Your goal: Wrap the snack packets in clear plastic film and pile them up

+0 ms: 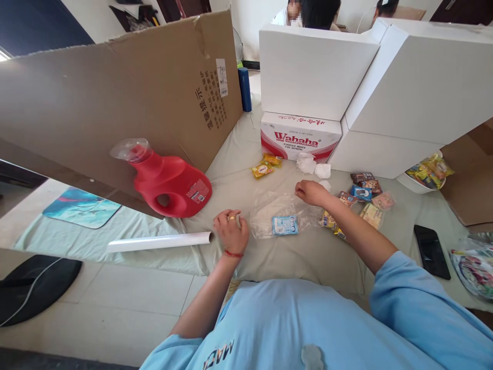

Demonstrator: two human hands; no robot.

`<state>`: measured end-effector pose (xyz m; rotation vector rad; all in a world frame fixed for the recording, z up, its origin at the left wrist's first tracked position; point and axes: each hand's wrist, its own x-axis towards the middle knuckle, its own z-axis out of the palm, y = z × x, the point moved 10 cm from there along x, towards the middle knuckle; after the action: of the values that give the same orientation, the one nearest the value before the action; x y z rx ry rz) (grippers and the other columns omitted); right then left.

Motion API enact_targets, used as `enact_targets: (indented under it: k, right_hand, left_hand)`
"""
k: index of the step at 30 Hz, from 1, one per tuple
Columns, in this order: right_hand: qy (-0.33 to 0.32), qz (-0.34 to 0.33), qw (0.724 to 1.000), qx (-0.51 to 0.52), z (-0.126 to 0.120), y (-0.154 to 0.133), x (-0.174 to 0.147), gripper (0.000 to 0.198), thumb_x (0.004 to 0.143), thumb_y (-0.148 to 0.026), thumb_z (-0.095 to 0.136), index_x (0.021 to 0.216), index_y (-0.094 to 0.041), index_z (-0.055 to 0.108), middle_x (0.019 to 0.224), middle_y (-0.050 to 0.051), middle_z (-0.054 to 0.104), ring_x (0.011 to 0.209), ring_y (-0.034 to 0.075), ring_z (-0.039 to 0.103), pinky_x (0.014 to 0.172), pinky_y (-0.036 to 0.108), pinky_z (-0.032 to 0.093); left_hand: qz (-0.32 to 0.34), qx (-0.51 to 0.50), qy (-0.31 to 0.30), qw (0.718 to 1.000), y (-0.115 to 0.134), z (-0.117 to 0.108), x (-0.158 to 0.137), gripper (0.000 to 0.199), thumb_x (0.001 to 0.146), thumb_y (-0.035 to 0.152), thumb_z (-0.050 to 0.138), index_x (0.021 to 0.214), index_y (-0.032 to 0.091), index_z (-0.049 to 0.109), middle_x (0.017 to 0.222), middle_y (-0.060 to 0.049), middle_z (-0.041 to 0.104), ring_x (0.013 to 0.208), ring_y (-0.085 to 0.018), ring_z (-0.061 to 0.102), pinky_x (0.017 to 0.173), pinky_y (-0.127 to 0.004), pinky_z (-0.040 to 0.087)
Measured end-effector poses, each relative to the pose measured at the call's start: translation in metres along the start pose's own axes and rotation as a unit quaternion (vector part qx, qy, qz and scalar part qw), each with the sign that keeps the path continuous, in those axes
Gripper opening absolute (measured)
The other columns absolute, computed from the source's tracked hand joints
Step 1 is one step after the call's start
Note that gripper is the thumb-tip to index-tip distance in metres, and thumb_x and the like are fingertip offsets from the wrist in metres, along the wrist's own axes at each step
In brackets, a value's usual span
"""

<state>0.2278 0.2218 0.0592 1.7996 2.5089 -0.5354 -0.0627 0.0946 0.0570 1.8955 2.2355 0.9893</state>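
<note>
A clear plastic bag lies spread on the cloth between my two hands, with a light-blue printed packet in or on it. My left hand, a ring on one finger and a red cord at the wrist, rests left of the bag with fingers loosely bent and somewhat apart; nothing shows in it. By the bag's upper right edge, my right hand has its fingers closed together. What they pinch, if anything, is hidden. Several wrapped snacks lie beside and partly under my right forearm.
A red jug and a white roll are on the left, before a tall cardboard sheet. Yellow packets and crumpled tissues lie near a Wahaha box. A phone and snack bowl are right. People sit behind.
</note>
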Motion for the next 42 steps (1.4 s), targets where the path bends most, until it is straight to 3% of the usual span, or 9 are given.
enact_targets:
  k: [6, 9, 12, 20, 25, 31, 35, 39, 42]
  right_hand:
    - [-0.074, -0.26, 0.959, 0.088, 0.016, -0.068, -0.013, 0.028, 0.096, -0.04, 0.063, 0.112, -0.019, 0.071, 0.112, 0.01, 0.069, 0.109, 0.024, 0.058, 0.101, 0.035, 0.041]
    - [-0.109, -0.316, 0.937, 0.1, 0.029, -0.07, -0.035, 0.051, 0.082, -0.052, 0.079, 0.122, -0.023, 0.07, 0.122, 0.01, 0.066, 0.119, 0.028, 0.052, 0.104, 0.039, 0.041]
    - [-0.095, -0.288, 0.95, 0.071, 0.038, -0.053, -0.04, 0.035, 0.082, -0.044, 0.08, 0.109, -0.022, 0.075, 0.117, 0.011, 0.067, 0.114, 0.028, 0.054, 0.101, 0.04, 0.04]
    - [-0.088, -0.094, 0.991, 0.029, 0.055, -0.009, -0.016, 0.016, 0.096, -0.024, 0.059, 0.097, -0.017, 0.074, 0.093, 0.01, 0.075, 0.084, 0.021, 0.063, 0.073, 0.028, 0.039]
    - [-0.063, -0.199, 0.975, 0.077, 0.043, -0.032, -0.024, 0.024, 0.095, -0.039, 0.066, 0.104, -0.018, 0.07, 0.103, 0.01, 0.07, 0.098, 0.023, 0.061, 0.089, 0.032, 0.043]
    - [-0.08, -0.217, 0.968, 0.097, 0.062, -0.036, -0.03, 0.035, 0.082, -0.041, 0.08, 0.104, -0.017, 0.066, 0.105, 0.009, 0.067, 0.099, 0.024, 0.058, 0.091, 0.034, 0.045]
    - [-0.087, -0.19, 0.971, 0.119, 0.075, -0.032, -0.029, 0.025, 0.084, -0.035, 0.077, 0.1, -0.017, 0.067, 0.1, 0.008, 0.068, 0.096, 0.023, 0.058, 0.086, 0.032, 0.045]
    - [-0.098, -0.174, 0.968, 0.153, 0.077, -0.033, -0.031, 0.017, 0.085, -0.03, 0.074, 0.095, -0.017, 0.069, 0.096, 0.006, 0.069, 0.089, 0.02, 0.06, 0.079, 0.029, 0.044]
    - [-0.109, -0.176, 0.963, 0.172, 0.079, -0.036, -0.033, 0.012, 0.087, -0.028, 0.071, 0.092, -0.017, 0.07, 0.092, 0.005, 0.07, 0.087, 0.019, 0.061, 0.078, 0.028, 0.044]
  left_hand:
    - [0.315, -0.063, -0.2, 0.925, 0.079, 0.031, -0.04, 0.058, 0.094, 0.049, 0.059, 0.147, 0.027, 0.054, 0.143, -0.011, 0.063, 0.15, -0.035, 0.036, 0.126, -0.065, 0.003]
    - [0.289, -0.067, -0.263, 0.918, 0.071, 0.062, -0.03, 0.032, 0.094, 0.045, 0.062, 0.12, 0.029, 0.071, 0.122, -0.007, 0.073, 0.149, -0.033, 0.04, 0.124, -0.068, -0.006]
    - [0.228, -0.089, -0.297, 0.923, 0.052, 0.084, -0.012, 0.017, 0.096, 0.037, 0.06, 0.095, 0.026, 0.073, 0.109, -0.003, 0.075, 0.142, -0.028, 0.049, 0.127, -0.063, 0.006]
    - [0.04, 0.002, -0.15, 0.988, 0.009, 0.063, 0.042, 0.027, 0.096, 0.032, 0.05, 0.104, 0.018, 0.072, 0.12, -0.017, 0.067, 0.124, -0.033, 0.056, 0.106, -0.053, 0.042]
    - [0.193, -0.039, -0.248, 0.948, 0.043, 0.063, 0.012, 0.042, 0.099, 0.045, 0.051, 0.134, 0.026, 0.064, 0.114, -0.009, 0.073, 0.118, -0.029, 0.057, 0.103, -0.048, 0.038]
    - [0.209, -0.012, -0.324, 0.922, 0.026, 0.08, 0.006, 0.013, 0.084, 0.038, 0.072, 0.086, 0.026, 0.075, 0.106, -0.006, 0.072, 0.122, -0.03, 0.054, 0.111, -0.054, 0.03]
    - [0.138, -0.007, -0.267, 0.954, 0.008, 0.072, 0.04, 0.008, 0.084, 0.028, 0.068, 0.089, 0.026, 0.074, 0.111, -0.007, 0.07, 0.122, -0.03, 0.054, 0.112, -0.053, 0.034]
    - [0.07, 0.024, -0.096, 0.993, 0.013, 0.028, 0.04, 0.025, 0.093, 0.021, 0.051, 0.105, 0.02, 0.073, 0.115, -0.015, 0.066, 0.116, -0.033, 0.056, 0.098, -0.05, 0.042]
    - [0.204, -0.003, -0.116, 0.972, 0.064, 0.024, -0.007, 0.034, 0.101, 0.024, 0.041, 0.111, 0.022, 0.073, 0.108, -0.013, 0.07, 0.107, -0.029, 0.06, 0.094, -0.047, 0.041]
